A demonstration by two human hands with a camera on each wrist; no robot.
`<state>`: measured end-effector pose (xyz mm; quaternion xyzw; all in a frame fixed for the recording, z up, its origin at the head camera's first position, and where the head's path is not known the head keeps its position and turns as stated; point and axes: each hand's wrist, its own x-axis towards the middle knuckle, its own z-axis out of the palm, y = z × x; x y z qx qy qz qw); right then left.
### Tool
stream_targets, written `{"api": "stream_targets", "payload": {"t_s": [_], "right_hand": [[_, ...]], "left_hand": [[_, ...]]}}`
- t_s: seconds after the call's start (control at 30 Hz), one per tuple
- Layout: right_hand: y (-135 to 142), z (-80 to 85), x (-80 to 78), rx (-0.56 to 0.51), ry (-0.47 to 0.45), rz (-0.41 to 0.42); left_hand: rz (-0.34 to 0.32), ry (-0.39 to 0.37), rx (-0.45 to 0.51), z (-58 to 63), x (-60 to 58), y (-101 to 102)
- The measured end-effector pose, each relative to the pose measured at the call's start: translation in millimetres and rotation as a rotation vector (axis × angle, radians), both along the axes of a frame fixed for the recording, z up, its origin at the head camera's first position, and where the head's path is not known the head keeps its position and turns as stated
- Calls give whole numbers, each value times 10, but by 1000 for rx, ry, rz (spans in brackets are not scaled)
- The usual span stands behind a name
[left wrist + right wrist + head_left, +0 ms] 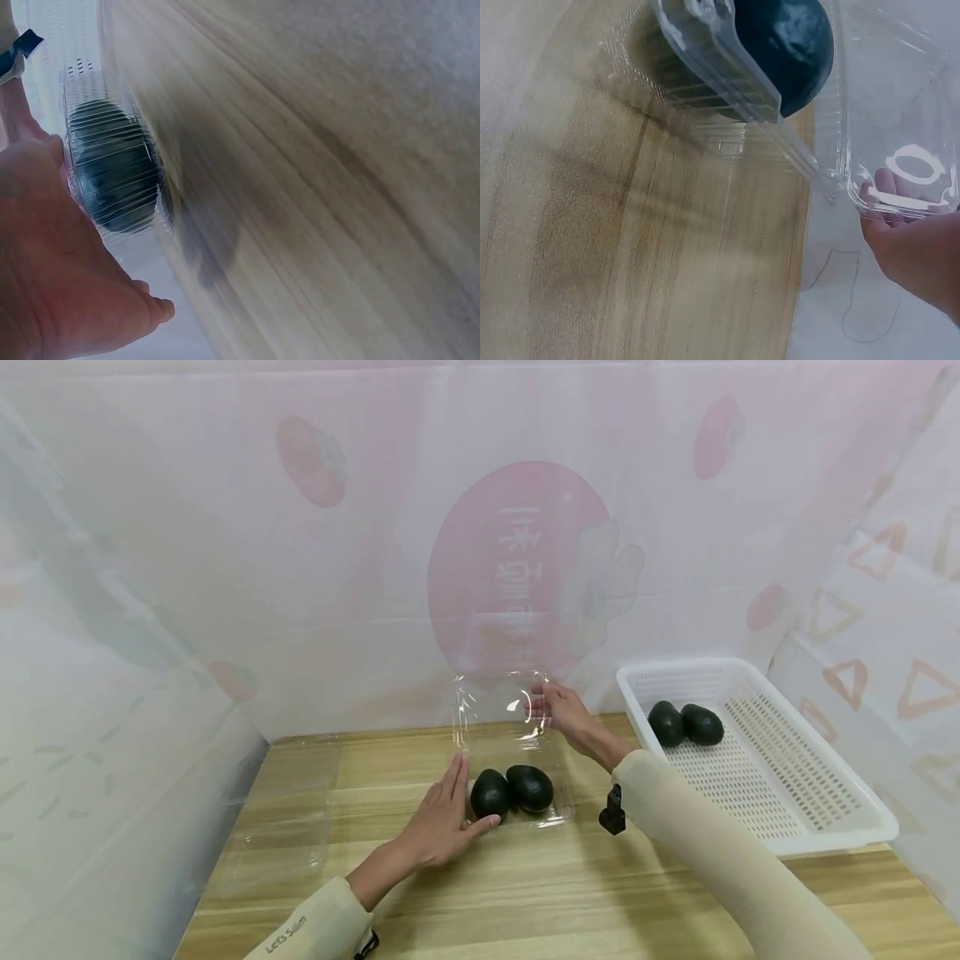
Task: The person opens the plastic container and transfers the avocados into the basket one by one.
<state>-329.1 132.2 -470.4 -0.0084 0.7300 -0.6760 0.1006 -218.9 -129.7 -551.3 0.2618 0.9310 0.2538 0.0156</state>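
Observation:
Two dark green avocados (pixel 530 788) lie side by side in the base of a clear plastic clamshell box (pixel 558 817), whose lid (pixel 495 706) stands raised at the back. My left hand (pixel 438 822) rests at the box's left side, fingers straight, with the thumb by the front of the left avocado (pixel 490 795). In the left wrist view, an avocado (pixel 112 169) shows through the ribbed wall beside that hand. My right hand (pixel 562 714) is at the lid's right edge, its fingers (pixel 885 187) visible through the plastic behind it.
At the right stands a white perforated basket (pixel 750 777) holding two more avocados (pixel 702 725). Another clear plastic container (pixel 288 810) lies on the left of the wooden table (pixel 480 902). A printed cloth (pixel 375 552) hangs behind and along the sides.

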Motion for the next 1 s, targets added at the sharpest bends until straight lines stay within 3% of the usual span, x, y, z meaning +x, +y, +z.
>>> {"api": "stream_targets", "payload": {"t_s": [0.23,0.53,0.8,1.0], "right_hand": [[29,-52,0,20,-45,9],[62,-238,-1,237,-69,6],[87,-325,3,254,-123,48],[77,-354,10,291,-121,24]], "left_hand": [[-14,8,-31,46,56,-3],[-22,15,-80,164,123,11],[-20,7,-116,124,99,3],[-20,-12,-150,155,75,-6]]}}
